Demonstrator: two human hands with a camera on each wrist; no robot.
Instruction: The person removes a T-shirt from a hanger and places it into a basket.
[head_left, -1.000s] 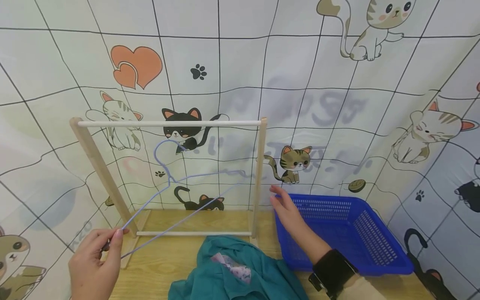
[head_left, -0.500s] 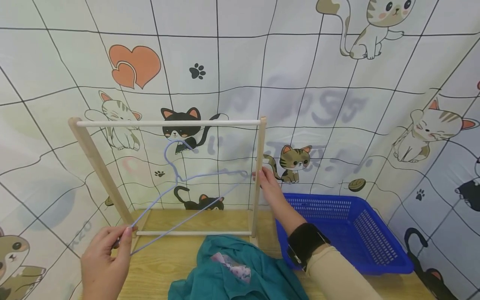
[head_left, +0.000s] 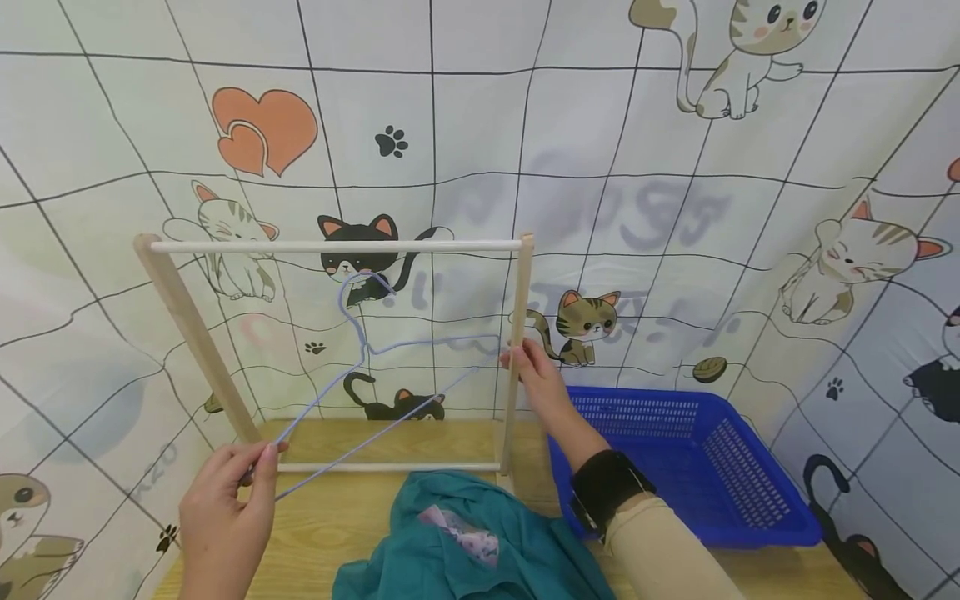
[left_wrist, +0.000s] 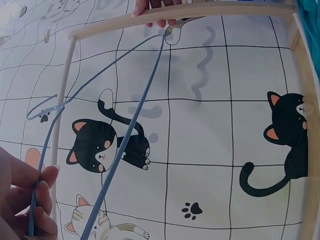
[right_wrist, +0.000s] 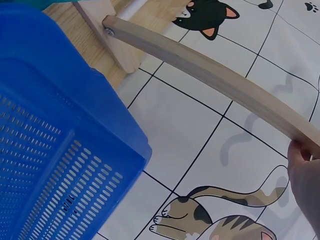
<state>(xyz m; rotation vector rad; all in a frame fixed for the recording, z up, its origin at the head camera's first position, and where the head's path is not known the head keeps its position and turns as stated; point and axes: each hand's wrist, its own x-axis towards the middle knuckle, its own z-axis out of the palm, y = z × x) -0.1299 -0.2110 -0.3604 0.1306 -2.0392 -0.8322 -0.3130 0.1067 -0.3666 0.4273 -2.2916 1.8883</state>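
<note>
A thin blue-lilac wire clothes hanger [head_left: 318, 398] is tilted in front of a small wooden drying rack [head_left: 180, 321]. My left hand [head_left: 228, 492] pinches one lower corner of it between thumb and fingers. The hanger's hook [head_left: 343, 302] stands below the rack's top bar [head_left: 420, 247], apart from it in the head view. My right hand [head_left: 543, 379] grips the rack's right post [head_left: 521, 300], its fingertips curled past the post in the left wrist view. The hanger's far end lies close to those fingertips; whether they touch cannot be told.
A crumpled teal garment [head_left: 405, 554] with a patterned patch lies on the wood-grain table [head_left: 322, 533] before the rack. Right of it stands a blue plastic basket [head_left: 750, 446] with slotted sides. A cat-print sheet [head_left: 480, 125] hangs behind and beside everything.
My right hand has moved left from beside the basket's rim onto the rack's right post. My left hand has carried the hanger slightly right and up.
</note>
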